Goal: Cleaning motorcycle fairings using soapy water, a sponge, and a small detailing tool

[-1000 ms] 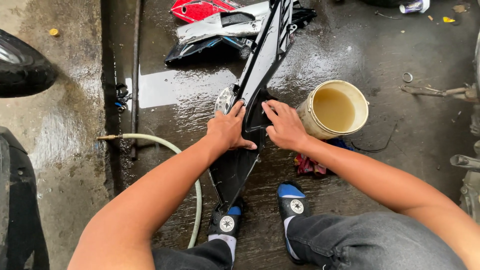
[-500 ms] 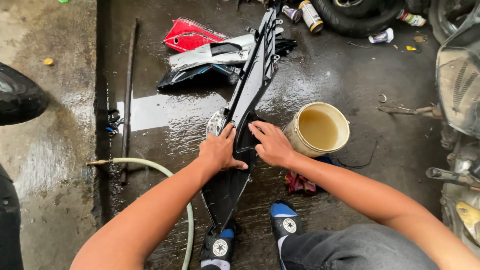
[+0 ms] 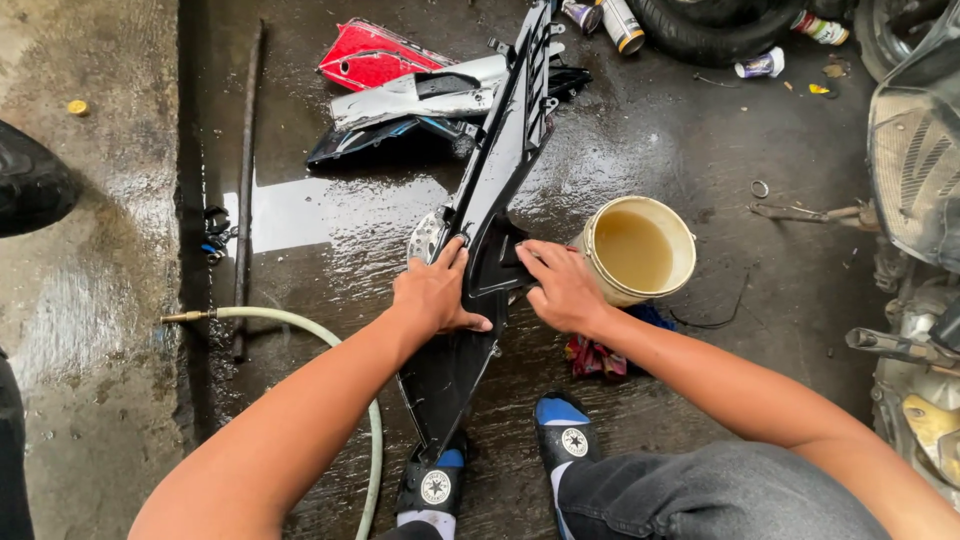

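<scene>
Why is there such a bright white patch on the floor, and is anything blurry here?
Head view: the white patch is daylight glare off the wet concrete floor; the long black plastic panel under both hands, left hand and right hand, looks sharp; edges bend slightly from the wide lens.
</scene>
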